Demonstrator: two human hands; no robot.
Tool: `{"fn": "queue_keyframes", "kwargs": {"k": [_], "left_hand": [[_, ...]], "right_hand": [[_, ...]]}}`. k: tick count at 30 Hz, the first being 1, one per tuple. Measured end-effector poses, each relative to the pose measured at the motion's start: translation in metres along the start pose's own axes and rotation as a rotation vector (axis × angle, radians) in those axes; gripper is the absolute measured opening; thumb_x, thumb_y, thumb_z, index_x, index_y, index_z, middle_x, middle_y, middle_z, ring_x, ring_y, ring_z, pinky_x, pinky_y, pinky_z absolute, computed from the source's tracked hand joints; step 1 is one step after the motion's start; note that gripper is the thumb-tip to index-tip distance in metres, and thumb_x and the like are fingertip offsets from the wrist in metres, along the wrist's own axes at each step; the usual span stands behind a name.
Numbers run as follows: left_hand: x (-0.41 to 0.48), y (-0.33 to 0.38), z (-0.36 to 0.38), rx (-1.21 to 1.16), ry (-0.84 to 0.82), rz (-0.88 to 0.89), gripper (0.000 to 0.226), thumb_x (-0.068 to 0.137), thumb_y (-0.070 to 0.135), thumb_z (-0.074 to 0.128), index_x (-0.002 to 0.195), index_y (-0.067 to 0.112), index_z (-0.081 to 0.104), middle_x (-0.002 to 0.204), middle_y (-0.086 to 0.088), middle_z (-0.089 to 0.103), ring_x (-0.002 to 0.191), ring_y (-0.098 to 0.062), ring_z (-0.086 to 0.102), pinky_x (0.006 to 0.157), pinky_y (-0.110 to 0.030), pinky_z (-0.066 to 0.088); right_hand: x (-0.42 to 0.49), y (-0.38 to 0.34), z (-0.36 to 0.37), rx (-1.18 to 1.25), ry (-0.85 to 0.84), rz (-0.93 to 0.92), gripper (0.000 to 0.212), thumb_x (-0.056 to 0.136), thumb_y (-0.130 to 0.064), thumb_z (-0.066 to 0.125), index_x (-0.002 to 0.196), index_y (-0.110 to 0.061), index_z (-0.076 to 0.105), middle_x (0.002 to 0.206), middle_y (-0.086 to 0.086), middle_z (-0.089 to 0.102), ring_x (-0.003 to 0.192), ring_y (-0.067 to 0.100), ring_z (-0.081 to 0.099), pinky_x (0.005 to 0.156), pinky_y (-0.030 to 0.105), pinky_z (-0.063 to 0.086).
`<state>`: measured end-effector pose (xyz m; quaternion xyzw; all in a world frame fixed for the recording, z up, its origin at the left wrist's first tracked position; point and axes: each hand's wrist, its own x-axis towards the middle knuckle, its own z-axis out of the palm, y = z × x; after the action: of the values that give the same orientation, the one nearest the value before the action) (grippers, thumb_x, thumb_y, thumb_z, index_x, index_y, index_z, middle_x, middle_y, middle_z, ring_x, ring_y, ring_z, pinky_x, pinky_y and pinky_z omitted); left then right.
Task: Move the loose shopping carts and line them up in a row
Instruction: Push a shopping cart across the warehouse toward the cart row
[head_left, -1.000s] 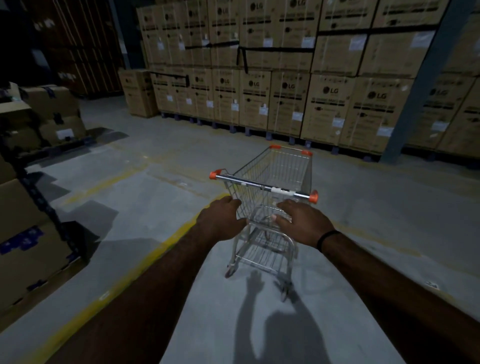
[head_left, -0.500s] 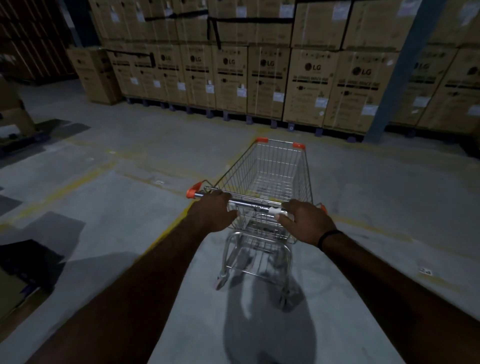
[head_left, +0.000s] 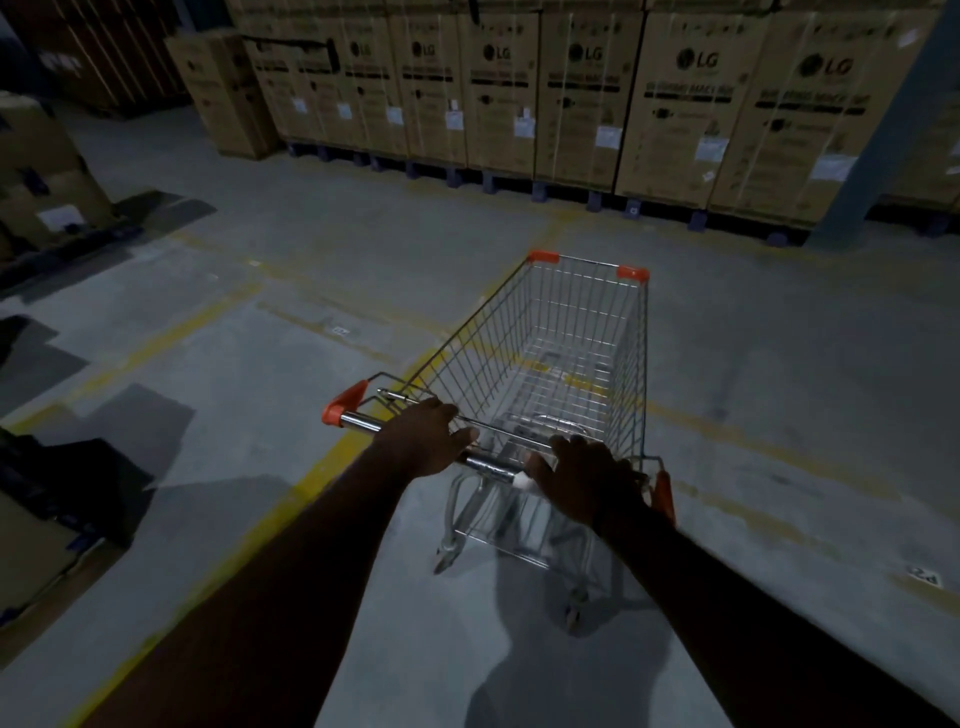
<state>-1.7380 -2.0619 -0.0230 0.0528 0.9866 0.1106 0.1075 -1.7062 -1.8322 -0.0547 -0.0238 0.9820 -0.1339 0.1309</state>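
Note:
A metal wire shopping cart (head_left: 550, 353) with orange corner caps stands on the grey concrete floor straight in front of me, its empty basket pointing away toward the boxes. My left hand (head_left: 423, 439) is closed over the left part of its chrome handle bar (head_left: 485, 465). My right hand (head_left: 587, 480) grips the right part of the same bar, near the orange end cap. No other cart is in view.
A long wall of stacked LG cardboard boxes (head_left: 670, 98) on pallets runs across the back. A blue-grey steel column (head_left: 883, 130) rises at the right. More cartons (head_left: 41, 171) stand at the left edge. Yellow floor lines (head_left: 311, 478) cross under the cart.
One second ago my hands were short of the handle; half a second ago they closed on it. The cart has since rolled forward, closer to the wall of boxes, and looks turned slightly right.

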Motion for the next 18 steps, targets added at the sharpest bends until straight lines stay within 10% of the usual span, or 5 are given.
{"fn": "queue_keyframes", "kwargs": {"k": [4, 7, 10, 18], "left_hand": [[0.012, -0.002, 0.008, 0.187, -0.029, 0.046, 0.076, 0.093, 0.072, 0.032, 0.143, 0.02, 0.055, 0.153, -0.011, 0.048, 0.141, -0.033, 0.047, 0.108, -0.055, 0.044], [0.014, 0.003, 0.011, 0.403, -0.115, 0.203, 0.067, 0.1, 0.053, 0.016, 0.127, 0.023, 0.069, 0.143, -0.012, 0.059, 0.133, -0.04, 0.055, 0.077, -0.079, 0.049], [0.01, 0.008, 0.01, 0.395, -0.207, 0.118, 0.067, 0.097, 0.052, 0.006, 0.143, 0.026, 0.049, 0.164, -0.006, 0.03, 0.152, -0.032, 0.025, 0.101, -0.073, 0.039], [0.015, 0.011, 0.016, 0.144, -0.274, -0.075, 0.062, 0.099, 0.052, 0.029, 0.154, 0.026, 0.04, 0.163, -0.004, 0.029, 0.147, -0.033, 0.032, 0.119, -0.055, 0.025]], "right_hand": [[0.012, 0.003, 0.008, -0.007, -0.059, 0.004, 0.078, 0.089, -0.076, 0.019, 0.141, -0.025, 0.046, 0.139, 0.011, 0.055, 0.125, 0.037, 0.052, 0.107, 0.054, 0.036], [0.012, 0.006, 0.004, -0.017, -0.026, 0.008, 0.072, 0.095, -0.073, 0.023, 0.138, -0.022, 0.05, 0.135, 0.012, 0.059, 0.122, 0.034, 0.055, 0.105, 0.049, 0.039], [0.01, 0.007, 0.0, -0.037, -0.034, 0.005, 0.075, 0.095, -0.075, 0.019, 0.147, -0.027, 0.044, 0.142, 0.01, 0.055, 0.129, 0.033, 0.051, 0.11, 0.052, 0.034], [0.011, 0.015, 0.002, -0.119, -0.016, -0.061, 0.079, 0.092, -0.079, 0.014, 0.145, -0.03, 0.046, 0.138, 0.006, 0.06, 0.123, 0.029, 0.058, 0.106, 0.049, 0.044]]}}
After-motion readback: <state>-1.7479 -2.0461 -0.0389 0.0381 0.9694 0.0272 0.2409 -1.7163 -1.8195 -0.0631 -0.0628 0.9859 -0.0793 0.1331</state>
